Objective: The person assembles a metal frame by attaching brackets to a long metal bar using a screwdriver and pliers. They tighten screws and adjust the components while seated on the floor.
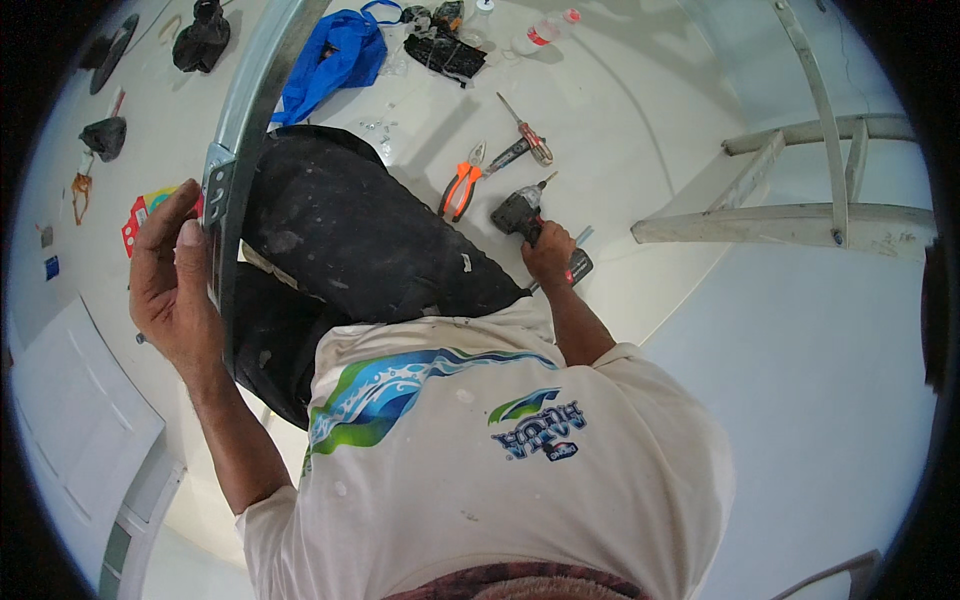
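A long galvanised metal rail [262, 95] stands beside my bent legs, slanting across the upper left. A small metal bracket [217, 190] with several holes sits on it. Just left of this bracket is my left hand [178, 285], thumb and fingers apart, fingertips at the rail's edge; whether they touch it is hard to tell. My right hand [548, 255] is closed round the handle of a cordless drill [518, 213] low over the floor, its bit pointing away to the upper right. Orange-handled pliers [462, 188], a hammer [507, 155] and a screwdriver [536, 145] lie beyond the drill.
A blue bag [335, 62], a black tool pouch [445, 55] and a plastic bottle [545, 32] lie at the far side. Small loose hardware [380, 135] is scattered by my knee. A ladder [780, 222] stands on the right. A white panelled door [85, 420] is at left.
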Demonstrator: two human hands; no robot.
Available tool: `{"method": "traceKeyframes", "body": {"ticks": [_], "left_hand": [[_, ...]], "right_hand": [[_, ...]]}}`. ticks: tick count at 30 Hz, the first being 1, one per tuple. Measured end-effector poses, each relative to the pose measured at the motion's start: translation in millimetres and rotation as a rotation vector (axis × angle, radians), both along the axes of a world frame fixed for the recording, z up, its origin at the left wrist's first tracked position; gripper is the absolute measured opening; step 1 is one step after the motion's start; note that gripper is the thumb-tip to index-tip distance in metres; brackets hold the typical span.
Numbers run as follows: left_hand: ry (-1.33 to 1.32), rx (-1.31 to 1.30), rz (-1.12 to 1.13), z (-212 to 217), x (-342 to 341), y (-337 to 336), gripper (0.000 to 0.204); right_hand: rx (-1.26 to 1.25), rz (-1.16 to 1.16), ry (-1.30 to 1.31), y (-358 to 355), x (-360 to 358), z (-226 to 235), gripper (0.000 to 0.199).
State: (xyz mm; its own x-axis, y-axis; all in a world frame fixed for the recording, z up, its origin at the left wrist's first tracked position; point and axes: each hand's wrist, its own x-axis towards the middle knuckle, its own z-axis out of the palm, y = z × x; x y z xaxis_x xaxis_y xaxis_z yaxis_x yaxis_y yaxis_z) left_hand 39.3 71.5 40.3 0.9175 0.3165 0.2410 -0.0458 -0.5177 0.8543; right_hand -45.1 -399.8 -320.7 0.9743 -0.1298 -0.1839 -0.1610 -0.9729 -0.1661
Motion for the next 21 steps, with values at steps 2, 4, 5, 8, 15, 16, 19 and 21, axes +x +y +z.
{"method": "traceKeyframes", "body": {"ticks": [2,4,5,8,15,16,19,21], "left_hand": [[-0.052,0.068,0.0,-1.6,-0.3,6.1,0.032],[-0.059,0.079,-0.001,0.4,-3.7,8.6,0.03],[-0.065,0.086,0.001,1.1,-4.6,9.1,0.029],[-0.126,0.089,-0.011,3.3,-9.1,7.2,0.031],[-0.224,0.147,-0.085,20.8,-10.1,4.2,0.03],[-0.235,0.128,-0.082,24.5,-11.4,5.2,0.03],[-0.186,0.092,-0.01,22.2,-8.9,11.0,0.026],[-0.182,0.104,0.05,27.7,-24.1,15.5,0.025]], "right_hand": [[-0.022,0.01,0.076,0.1,5.7,3.3,0.053],[-0.1,0.019,0.062,13.8,27.1,12.9,0.054],[-0.137,0.026,0.051,24.5,43.7,17.9,0.055],[0.172,0.105,0.107,82.6,105.5,35.3,0.043],[0.485,-0.034,0.494,128.1,142.9,-76.9,0.032],[0.314,0.059,0.448,127.4,140.8,-68.7,0.032],[0.348,-0.29,0.327,115.0,135.5,-75.1,0.041],[0.424,-0.105,0.29,106.5,137.3,-51.6,0.048]]}}
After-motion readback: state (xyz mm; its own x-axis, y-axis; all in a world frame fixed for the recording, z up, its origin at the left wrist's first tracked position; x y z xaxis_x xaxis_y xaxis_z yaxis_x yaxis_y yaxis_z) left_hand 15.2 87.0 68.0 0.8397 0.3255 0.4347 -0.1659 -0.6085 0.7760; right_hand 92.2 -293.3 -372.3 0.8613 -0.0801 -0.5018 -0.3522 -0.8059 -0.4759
